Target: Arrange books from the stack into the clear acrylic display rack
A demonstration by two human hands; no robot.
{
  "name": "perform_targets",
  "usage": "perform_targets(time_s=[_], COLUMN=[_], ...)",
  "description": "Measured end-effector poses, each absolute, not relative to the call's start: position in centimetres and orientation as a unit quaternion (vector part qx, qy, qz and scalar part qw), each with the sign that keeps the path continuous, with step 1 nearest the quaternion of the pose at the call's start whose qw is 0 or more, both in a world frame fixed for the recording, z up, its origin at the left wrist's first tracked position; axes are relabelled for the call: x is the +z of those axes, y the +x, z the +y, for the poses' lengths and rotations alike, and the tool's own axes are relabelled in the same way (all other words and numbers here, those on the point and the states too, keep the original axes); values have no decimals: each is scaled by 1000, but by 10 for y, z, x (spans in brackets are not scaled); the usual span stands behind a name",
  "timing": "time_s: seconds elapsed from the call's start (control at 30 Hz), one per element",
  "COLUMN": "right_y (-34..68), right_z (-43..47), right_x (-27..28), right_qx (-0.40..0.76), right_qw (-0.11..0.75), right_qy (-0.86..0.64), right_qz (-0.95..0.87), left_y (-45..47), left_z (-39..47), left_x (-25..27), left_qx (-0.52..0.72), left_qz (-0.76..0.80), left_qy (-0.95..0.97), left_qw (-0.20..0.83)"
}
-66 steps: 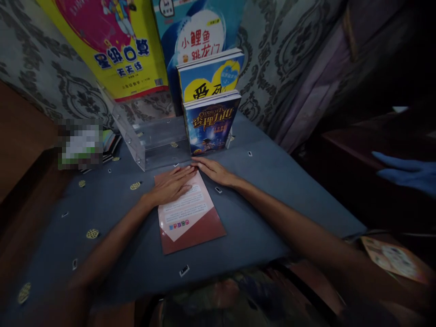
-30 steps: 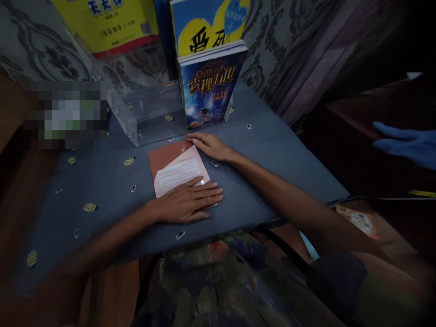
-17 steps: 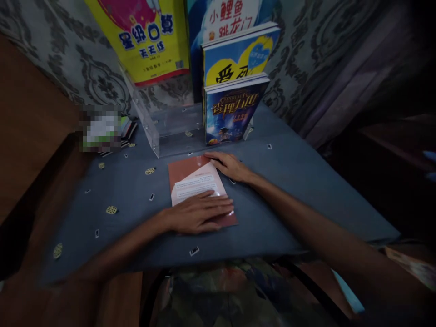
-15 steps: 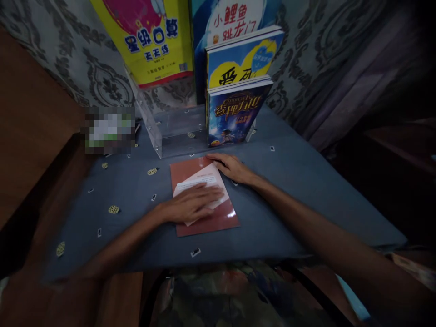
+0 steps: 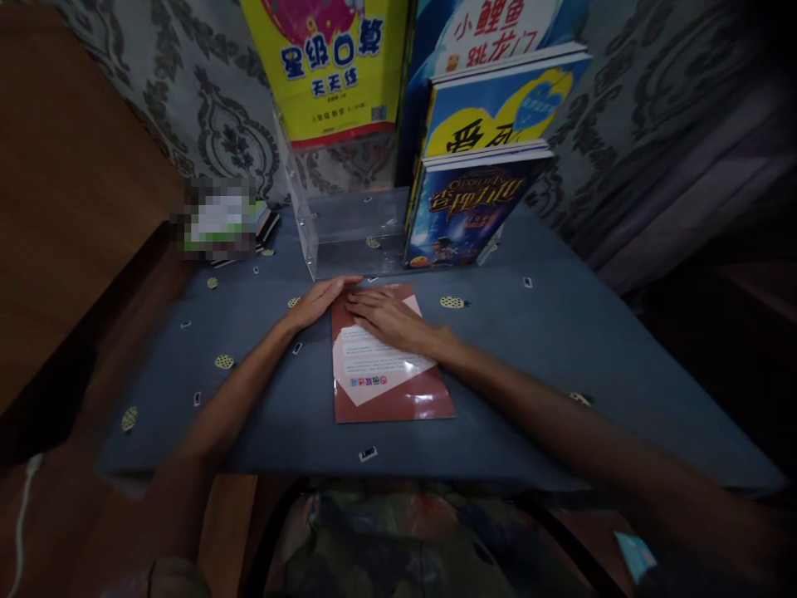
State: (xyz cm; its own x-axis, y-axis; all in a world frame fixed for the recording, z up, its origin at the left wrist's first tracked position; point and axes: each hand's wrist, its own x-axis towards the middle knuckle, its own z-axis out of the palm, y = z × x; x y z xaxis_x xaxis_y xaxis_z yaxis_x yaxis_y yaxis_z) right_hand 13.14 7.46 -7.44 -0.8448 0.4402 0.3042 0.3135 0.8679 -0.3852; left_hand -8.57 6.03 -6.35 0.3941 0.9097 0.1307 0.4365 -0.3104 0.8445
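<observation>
A thin booklet (image 5: 398, 405) with a reddish-brown glossy cover and a pale printed panel lies flat on the table, near my body. Across its upper part my right hand (image 5: 389, 320) rests flat, fingers stretched toward the left. My left hand (image 5: 320, 303) lies at the booklet's top left corner, its fingers extended and close to the right fingertips. Neither hand grips anything. Part of the booklet's upper print is covered by the right hand.
Behind the booklet stands a clear acrylic rack (image 5: 308, 241). It holds a yellow workbook (image 5: 339, 100), a blue-and-yellow book (image 5: 498, 112) and a dark blue book (image 5: 466, 212). A small blurred-out pile (image 5: 221, 223) sits at the left on the blue tablecloth (image 5: 529, 349).
My left hand has moved from the booklet's middle up to its top left corner. The right hand has shifted from the top right edge onto the cover. The view has turned slightly left.
</observation>
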Motion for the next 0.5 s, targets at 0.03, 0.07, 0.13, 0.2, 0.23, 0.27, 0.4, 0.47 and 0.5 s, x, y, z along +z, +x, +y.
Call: perform_targets(time_s=[0.03, 0.07, 0.13, 0.2, 0.23, 0.27, 0.4, 0.47, 0.5], right_y=[123, 116, 108, 107, 109, 111, 122, 126, 129], right_z=[72, 70, 65, 58, 54, 49, 22, 6, -3], right_x=[-74, -75, -78, -81, -83, -85, -88, -87, -86], right_qx=[164, 165, 162, 158, 158, 157, 165, 176, 183], right_qw=[192, 190, 183, 173, 167, 161, 140, 132, 128], right_qy=[-183, -171, -158, -154, -152, -150, -119, -97, -88], right_qz=[-950, -953, -957, -960, -961, -963, -969, -971, -971], left_y=[-85, -85, -85, -84, -84, -84, -84, -84, -84], left_z=[60, 59, 57, 57, 57, 57, 57, 56, 55], left_x=[-63, -63, -62, -62, -62, -63, -65, -66, -66], left_qx=[312, 307, 299, 294, 292, 292, 287, 280, 276], left_qz=[450, 449, 447, 442, 440, 439, 436, 432, 430], left_qy=[750, 756, 769, 779, 781, 782, 790, 800, 805], left_qw=[371, 363, 345, 335, 333, 332, 321, 308, 301])
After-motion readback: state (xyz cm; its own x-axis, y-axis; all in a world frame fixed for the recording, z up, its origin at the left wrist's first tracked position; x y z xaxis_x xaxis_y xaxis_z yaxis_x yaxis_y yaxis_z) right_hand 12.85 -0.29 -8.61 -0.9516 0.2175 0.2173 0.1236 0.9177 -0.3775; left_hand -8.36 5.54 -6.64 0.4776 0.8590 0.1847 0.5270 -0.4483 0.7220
